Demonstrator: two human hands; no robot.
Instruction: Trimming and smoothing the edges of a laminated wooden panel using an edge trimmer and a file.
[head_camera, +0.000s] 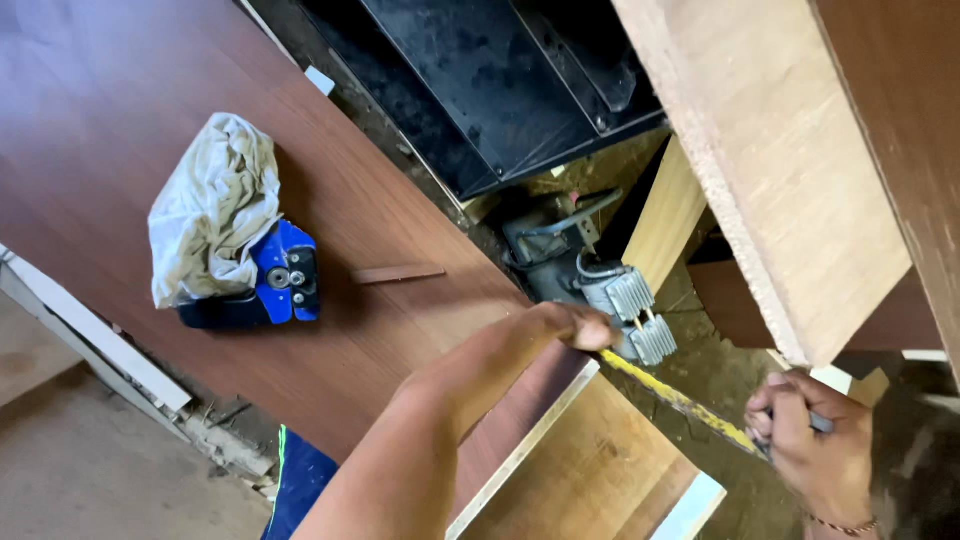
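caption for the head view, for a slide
Left hand and right hand stretch a yellow tape measure off the brown board's corner.

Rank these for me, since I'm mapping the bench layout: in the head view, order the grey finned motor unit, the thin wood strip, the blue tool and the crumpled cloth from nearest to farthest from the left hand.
From the left hand:
1. Grey finned motor unit, just right of it, below the board edge.
2. Thin wood strip, to the left on the brown board.
3. Blue tool, further left.
4. Crumpled cloth, farthest left, draped over the tool.

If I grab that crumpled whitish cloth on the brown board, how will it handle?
The cloth looks floppy and probably light: it lies in soft crumpled folds. It drapes over a blue tool, so lifting may drag or snag there. It seems unlikely to roll.
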